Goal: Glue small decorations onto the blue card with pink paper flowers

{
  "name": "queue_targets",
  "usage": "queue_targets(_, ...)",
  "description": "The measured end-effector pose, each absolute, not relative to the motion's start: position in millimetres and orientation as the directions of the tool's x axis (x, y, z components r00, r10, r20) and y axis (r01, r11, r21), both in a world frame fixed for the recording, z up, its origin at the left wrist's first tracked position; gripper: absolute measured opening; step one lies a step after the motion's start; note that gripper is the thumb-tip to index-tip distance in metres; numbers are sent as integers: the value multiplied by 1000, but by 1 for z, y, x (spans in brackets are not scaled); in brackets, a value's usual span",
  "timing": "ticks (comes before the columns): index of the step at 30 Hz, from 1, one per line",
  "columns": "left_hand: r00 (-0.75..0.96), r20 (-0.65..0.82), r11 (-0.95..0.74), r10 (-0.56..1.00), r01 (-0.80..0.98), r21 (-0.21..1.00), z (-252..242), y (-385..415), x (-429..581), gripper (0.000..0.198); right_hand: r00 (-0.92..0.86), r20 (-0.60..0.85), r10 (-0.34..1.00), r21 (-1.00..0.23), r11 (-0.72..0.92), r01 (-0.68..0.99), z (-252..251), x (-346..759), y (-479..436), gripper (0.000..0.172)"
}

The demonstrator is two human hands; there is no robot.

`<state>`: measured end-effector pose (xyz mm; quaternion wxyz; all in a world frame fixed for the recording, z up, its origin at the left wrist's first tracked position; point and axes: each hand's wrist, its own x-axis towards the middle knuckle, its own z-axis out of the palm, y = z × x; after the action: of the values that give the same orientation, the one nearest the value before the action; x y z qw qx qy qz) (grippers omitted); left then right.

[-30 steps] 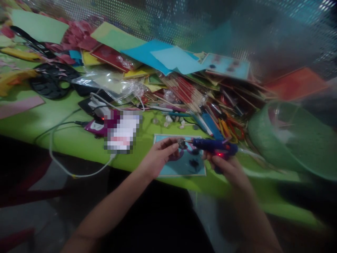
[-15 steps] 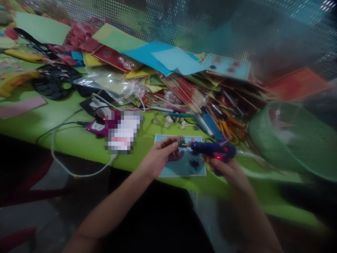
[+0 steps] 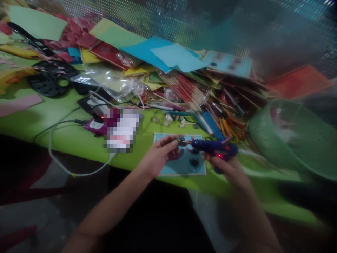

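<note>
The left hand (image 3: pixel 159 154) pinches a dark lump (image 3: pixel 180 140), and at its three o'clock the right hand (image 3: pixel 226 165) grips a glue gun (image 3: pixel 210 147) whose nozzle (image 3: pixel 187 142), slipping, could burn fingertips (image 3: pixel 174 143).

You are at a craft workspace: the green counter (image 3: pixel 147 130) carries coloured paper sheets (image 3: pixel 144 51) across the upper middle of the frame, wooden sticks (image 3: pixel 182 86) near the centre and orange-handled scissors (image 3: pixel 225 129) right of centre, and your right hand (image 3: pixel 223 164) grips a blue hot-glue gun (image 3: pixel 210 146).
</note>
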<state>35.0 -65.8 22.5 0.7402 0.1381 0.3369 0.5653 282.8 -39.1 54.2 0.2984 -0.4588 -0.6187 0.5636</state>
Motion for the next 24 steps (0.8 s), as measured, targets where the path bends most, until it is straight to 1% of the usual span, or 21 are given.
queue_targets(3, 137, -341, 328, 930, -729, 601, 24, -66, 35, 37, -417, -129, 899, -977, -45, 207, 53, 283, -38, 29)
queue_targets(8, 129, -356, 326, 926, -750, 575, 26, -65, 35, 35, -433, -139, 891, -973, -41, 228, 50, 285, -39, 28)
queue_targets(13, 123, -362, 319, 924, -770, 552, 25, -65, 33, 36, -400, -148, 905, -974, -62, 220, 51, 285, -38, 28)
queue_targets(18, 125, -376, 333, 918, -760, 559, 25, -66, 32, 39, -391, -129, 911, -981, -62, 181, 51, 282, -37, 28)
queue_targets(24, 115, -362, 317, 925, -760, 568, 26, -66, 32, 35, -422, -126, 898, -983, -56, 175, 52, 282, -38, 26)
